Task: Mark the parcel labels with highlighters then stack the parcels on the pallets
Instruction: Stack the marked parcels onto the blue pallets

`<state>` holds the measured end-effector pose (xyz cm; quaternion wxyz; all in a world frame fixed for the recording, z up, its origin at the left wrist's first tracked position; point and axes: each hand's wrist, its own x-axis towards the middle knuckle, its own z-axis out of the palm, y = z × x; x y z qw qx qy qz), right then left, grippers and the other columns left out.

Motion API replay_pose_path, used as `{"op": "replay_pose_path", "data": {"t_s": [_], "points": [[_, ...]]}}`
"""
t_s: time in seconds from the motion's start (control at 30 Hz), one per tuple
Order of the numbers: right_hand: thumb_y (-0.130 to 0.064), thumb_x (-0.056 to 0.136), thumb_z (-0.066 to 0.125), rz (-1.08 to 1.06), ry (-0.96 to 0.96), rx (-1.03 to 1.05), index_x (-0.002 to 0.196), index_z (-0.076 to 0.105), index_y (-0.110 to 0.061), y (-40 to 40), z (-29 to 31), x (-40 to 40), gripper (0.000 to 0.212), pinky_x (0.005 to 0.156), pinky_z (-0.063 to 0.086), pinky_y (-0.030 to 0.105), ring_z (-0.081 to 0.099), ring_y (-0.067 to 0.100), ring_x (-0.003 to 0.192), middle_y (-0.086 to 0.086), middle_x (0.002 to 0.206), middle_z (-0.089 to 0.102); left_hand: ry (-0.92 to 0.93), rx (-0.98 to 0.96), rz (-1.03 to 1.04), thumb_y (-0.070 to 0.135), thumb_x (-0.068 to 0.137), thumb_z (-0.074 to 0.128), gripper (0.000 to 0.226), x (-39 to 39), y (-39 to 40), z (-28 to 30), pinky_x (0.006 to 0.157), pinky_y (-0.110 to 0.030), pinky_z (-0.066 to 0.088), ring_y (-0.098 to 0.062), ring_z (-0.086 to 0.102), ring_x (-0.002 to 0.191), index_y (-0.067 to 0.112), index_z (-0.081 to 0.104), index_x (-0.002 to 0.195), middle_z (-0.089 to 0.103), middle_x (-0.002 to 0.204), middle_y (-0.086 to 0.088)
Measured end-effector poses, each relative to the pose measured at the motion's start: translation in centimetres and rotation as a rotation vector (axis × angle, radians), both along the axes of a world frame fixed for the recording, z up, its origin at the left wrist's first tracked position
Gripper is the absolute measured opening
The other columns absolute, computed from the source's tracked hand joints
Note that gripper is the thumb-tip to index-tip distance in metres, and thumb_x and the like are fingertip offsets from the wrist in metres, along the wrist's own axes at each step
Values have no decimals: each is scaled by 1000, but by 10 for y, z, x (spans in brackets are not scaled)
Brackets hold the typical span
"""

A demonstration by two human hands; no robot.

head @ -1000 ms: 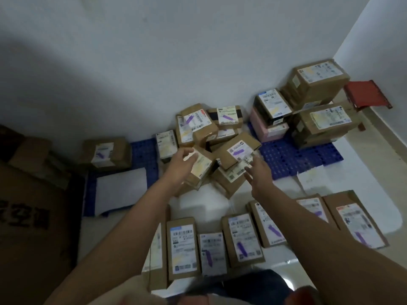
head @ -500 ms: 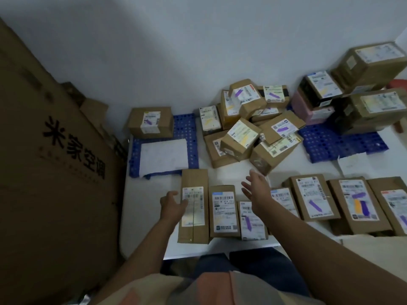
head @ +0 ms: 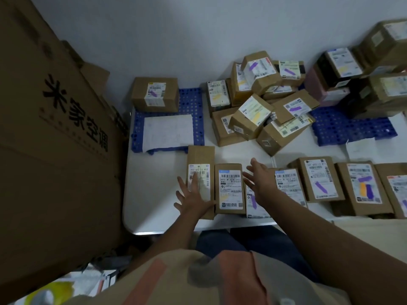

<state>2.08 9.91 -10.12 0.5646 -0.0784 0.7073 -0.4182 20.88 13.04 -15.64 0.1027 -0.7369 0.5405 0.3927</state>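
Seven parcels sit in a row along the near edge of the white desk (head: 154, 194), labels up, though the rightmost is cut off by the frame. Two blue pallets are visible at the far side: the left pallet (head: 193, 102) carries one parcel (head: 155, 96) and a white sheet (head: 168, 132), the right pallet (head: 352, 128) is partly buried under boxes. Between them is a jumbled pile, too overlapped to count. Left hand (head: 193, 198) lies flat, fingers spread, its grip released, resting on the tall narrow parcel (head: 201, 179) at the row's left end. Right hand (head: 261, 180) is splayed wide too, holding nothing, over the third parcel (head: 253, 201). One huge printed carton (head: 55, 139) fills the left.
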Motion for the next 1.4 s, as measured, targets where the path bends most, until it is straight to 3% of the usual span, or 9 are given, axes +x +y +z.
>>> {"op": "replay_pose_path", "data": {"t_s": [0.23,0.47,0.63,0.77,0.93,1.13,1.23,1.3,1.4], "points": [[-35,102,47,12,-10,9,133,49,-11,-2,0,2,39,96,51,36,60,20,105,6,125,57,-120,-34,8,61,78,69,118,14,-2,2,113,-60,23,-41,3,149,40,-22,151,-32,157,-15],[-35,103,45,64,-18,-8,135,48,-10,-3,6,4,41,92,51,34,61,21,107,7,127,57,-67,-99,-14,52,80,70,108,26,-2,11,107,-58,32,-40,25,139,46,-11,151,2,157,-14],[-35,103,46,97,-13,-11,134,49,-11,-3,9,8,40,92,51,34,62,21,106,7,128,58,301,-127,224,52,62,71,103,57,-15,35,100,-54,47,-33,45,123,53,10,145,32,139,-8],[-35,101,49,146,-21,-6,128,53,-13,-3,11,20,35,85,52,30,64,17,101,8,125,59,572,-161,331,33,75,74,87,85,-19,60,93,-48,55,-24,51,119,49,22,142,41,139,-2],[-36,100,53,211,-54,-63,127,54,-17,-7,24,37,33,77,50,26,63,16,102,5,124,59,657,-297,420,41,66,73,88,80,-37,100,95,-52,53,-25,49,122,59,22,135,37,141,-1],[-42,91,65,313,55,-248,136,49,-19,-27,50,41,53,105,45,41,58,22,117,3,129,58,563,-540,226,29,80,74,88,41,-69,142,98,-34,41,-14,35,119,53,16,143,27,143,0],[-49,88,66,317,89,-319,142,41,-22,-35,69,33,65,111,40,46,52,19,123,-2,134,54,498,-590,87,37,75,74,91,18,-83,161,104,-43,41,-21,36,129,57,13,141,23,146,1],[-49,87,67,299,73,-338,144,38,-23,-38,77,22,69,106,43,43,53,15,120,-5,131,54,472,-607,-1,46,66,70,95,1,-91,170,108,-53,39,-23,34,134,59,12,140,21,148,5],[-38,92,64,224,0,-379,143,35,-22,-37,89,3,60,78,50,23,58,6,104,-13,113,58,433,-631,-130,52,62,66,98,-30,-104,178,105,-56,40,-25,36,132,57,11,143,22,147,4]]}}
